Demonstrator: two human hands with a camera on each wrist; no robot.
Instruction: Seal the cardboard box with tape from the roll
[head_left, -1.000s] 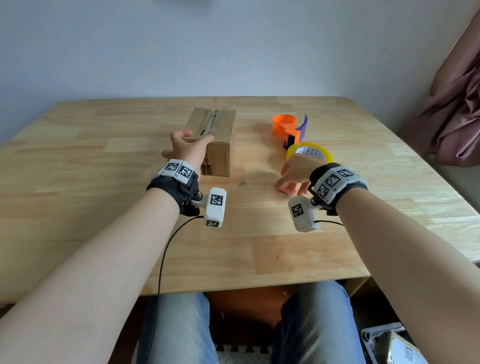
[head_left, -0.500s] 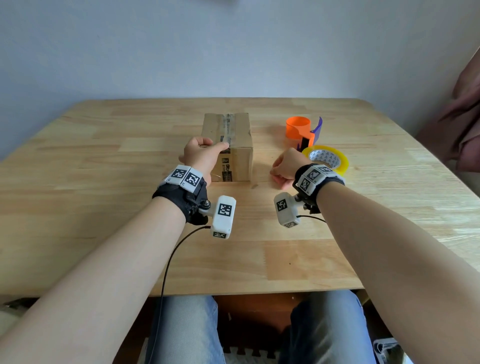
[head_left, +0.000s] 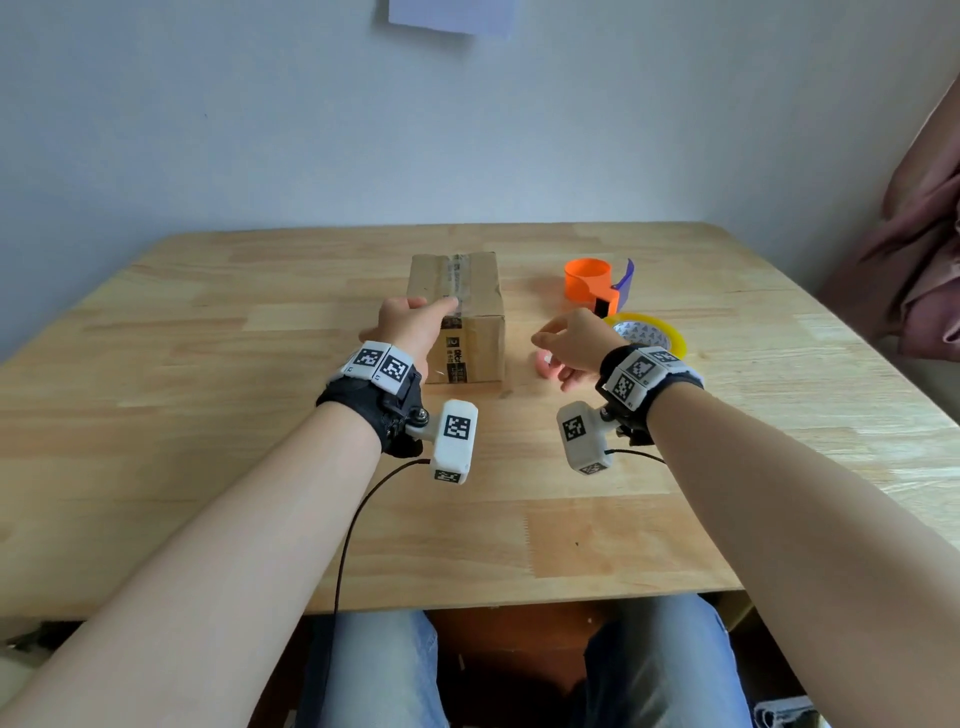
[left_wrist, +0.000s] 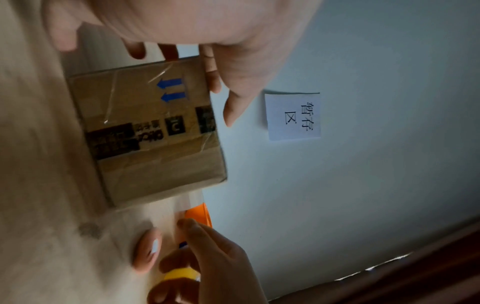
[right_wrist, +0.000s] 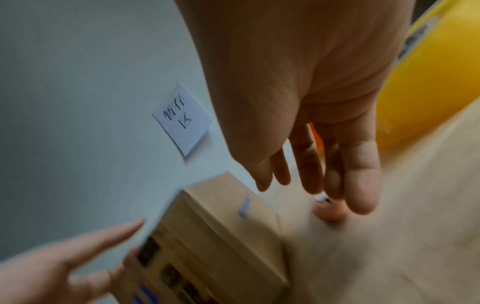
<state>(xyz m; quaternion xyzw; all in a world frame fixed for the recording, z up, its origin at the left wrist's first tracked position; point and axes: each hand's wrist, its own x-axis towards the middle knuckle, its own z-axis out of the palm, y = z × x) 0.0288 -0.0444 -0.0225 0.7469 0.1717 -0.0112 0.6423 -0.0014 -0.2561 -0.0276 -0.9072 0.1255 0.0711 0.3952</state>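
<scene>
The cardboard box (head_left: 470, 338) stands mid-table with clear tape along its top seam. My left hand (head_left: 415, 325) lies against its near left top edge, fingers straight and thumb touching the tape; the left wrist view shows the box (left_wrist: 145, 133) under those fingers. My right hand (head_left: 558, 351) hovers right of the box, fingers relaxed and holding nothing. Just below it a small pink object (head_left: 545, 362) lies on the table, also in the right wrist view (right_wrist: 330, 211). Behind that hand sits the yellow tape roll (head_left: 652, 332), seen close up as the roll (right_wrist: 428, 92).
An orange tape dispenser (head_left: 589, 280) with a purple blade guard stands behind the roll. The wooden table (head_left: 208, 415) reaches the wall. A paper note (left_wrist: 293, 117) hangs on the wall. A pink curtain (head_left: 919, 270) is at the right.
The box has been turned square to me. My left hand has loosened from its grip on the near corner. The right hand moved toward the box, then uncurled above the pink object.
</scene>
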